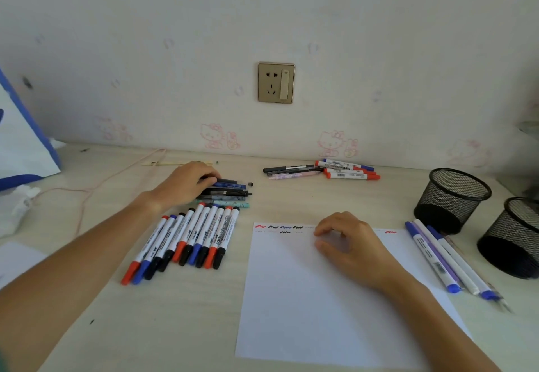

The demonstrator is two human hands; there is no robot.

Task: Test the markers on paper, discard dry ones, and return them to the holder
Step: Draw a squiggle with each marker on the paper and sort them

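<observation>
Row of markers [186,240]: white barrels, caps red, blue, black. Paper [315,298]: white, marked with red, black, blue squiggles along top edge. Mesh holders [452,196]: black wire. Wall socket [276,82]: gold-framed. Wallpaper [332,141]: pale, printed with pink cat figures. Desk [180,313]: light wood grain.

Soft even daylight, faint shadows under the hands, slightly soft focus, wide-angle bending toward the edges
</observation>
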